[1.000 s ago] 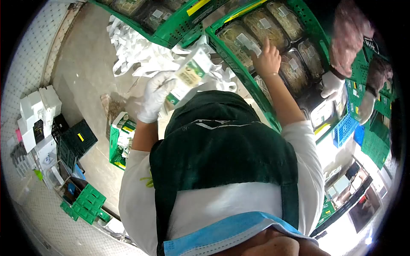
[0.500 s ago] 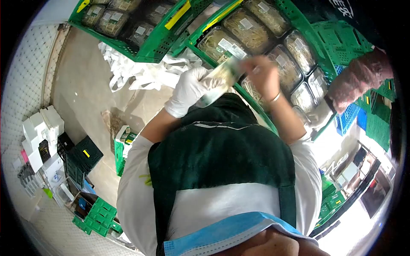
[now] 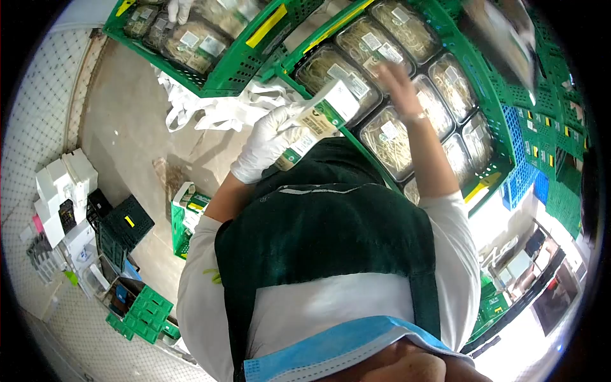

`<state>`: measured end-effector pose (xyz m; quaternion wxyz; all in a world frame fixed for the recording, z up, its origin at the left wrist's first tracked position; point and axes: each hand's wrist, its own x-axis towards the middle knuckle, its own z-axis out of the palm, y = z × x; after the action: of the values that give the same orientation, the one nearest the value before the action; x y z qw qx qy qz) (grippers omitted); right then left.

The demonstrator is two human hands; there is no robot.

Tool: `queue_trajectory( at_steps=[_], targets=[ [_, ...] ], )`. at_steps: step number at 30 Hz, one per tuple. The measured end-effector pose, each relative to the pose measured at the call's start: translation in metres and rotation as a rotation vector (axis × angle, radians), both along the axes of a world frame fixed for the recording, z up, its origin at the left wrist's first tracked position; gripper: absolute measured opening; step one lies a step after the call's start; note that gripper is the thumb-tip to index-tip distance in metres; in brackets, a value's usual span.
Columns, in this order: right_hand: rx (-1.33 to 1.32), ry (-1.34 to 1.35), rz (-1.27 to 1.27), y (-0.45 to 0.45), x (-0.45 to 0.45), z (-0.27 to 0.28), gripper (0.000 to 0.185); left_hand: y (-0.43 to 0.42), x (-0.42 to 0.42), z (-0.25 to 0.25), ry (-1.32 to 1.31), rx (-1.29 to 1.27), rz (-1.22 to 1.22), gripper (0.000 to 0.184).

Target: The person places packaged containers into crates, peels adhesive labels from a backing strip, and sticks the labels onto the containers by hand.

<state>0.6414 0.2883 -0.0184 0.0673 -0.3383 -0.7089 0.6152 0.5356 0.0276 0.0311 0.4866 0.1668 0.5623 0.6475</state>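
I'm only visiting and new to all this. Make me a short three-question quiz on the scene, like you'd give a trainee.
1. True or false: the person's bent-wristed or straight, blurred right hand wears a white glove.

2. What does the white-gloved left hand hold?
A) a blue plastic crate
B) printed green, white and beige paper or card
C) a black marker pen

3. Fill the gap: the black, clear-lidded trays of pale, stringy contents near the right hand sit in a ____.

Key: 1. False, it is bare. 2. B. 3. Green perforated plastic crate.
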Motion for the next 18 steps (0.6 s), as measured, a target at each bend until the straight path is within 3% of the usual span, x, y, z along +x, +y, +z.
queue_trajectory(
  at_steps=[1, 2, 4, 5, 7, 9, 12, 13, 14, 16, 18],
  targets=[
    [-0.23, 0.115, 0.264, -0.018, 0.003, 0.028, 0.073, 0.0, 0.0, -0.009, 0.028, 0.009, -0.051, 0.03],
    [-0.299, 0.216, 0.403, -0.037, 0.01, 0.048, 0.067, -0.002, -0.007, -0.017, 0.029, 0.014, -0.056, 0.03],
    [-0.334, 0.22, 0.411, -0.055, 0.014, 0.058, 0.041, -0.003, -0.022, -0.017, 0.343, -0.175, -0.395, 0.025],
    [-0.339, 0.194, 0.378, -0.059, 0.014, 0.061, 0.026, 0.007, -0.015, -0.012, 0.345, -0.174, -0.397, 0.025],
    [-0.007, 0.078, 0.384, -0.064, 0.016, 0.063, 0.017, 0.034, -0.001, 0.01, 0.283, -0.035, -0.176, 0.012],
    [0.165, 0.116, 0.262, -0.072, 0.017, 0.073, 0.017, 0.049, 0.004, 0.016, 0.449, -0.033, -0.068, 0.008],
    [0.43, 0.156, 0.121, -0.044, 0.02, 0.058, 0.011, 0.057, 0.0, 0.015, 0.543, -0.215, -0.188, 0.021],
    [0.459, 0.101, 0.007, -0.017, 0.018, 0.045, 0.009, 0.058, 0.005, 0.007, 0.211, -0.094, -0.175, 0.018],
    [0.483, 0.041, -0.041, 0.023, 0.01, 0.043, 0.008, 0.057, 0.007, 0.01, 0.148, -0.102, -0.181, 0.015],
    [0.185, 0.098, 0.078, 0.066, 0.003, 0.034, 0.013, 0.055, 0.005, 0.009, 0.112, -0.067, -0.164, 0.012],
    [0.002, 0.11, 0.403, 0.048, -0.005, 0.039, 0.026, 0.057, 0.0, 0.001, 0.142, 0.045, -0.06, 0.015]
  ],
)
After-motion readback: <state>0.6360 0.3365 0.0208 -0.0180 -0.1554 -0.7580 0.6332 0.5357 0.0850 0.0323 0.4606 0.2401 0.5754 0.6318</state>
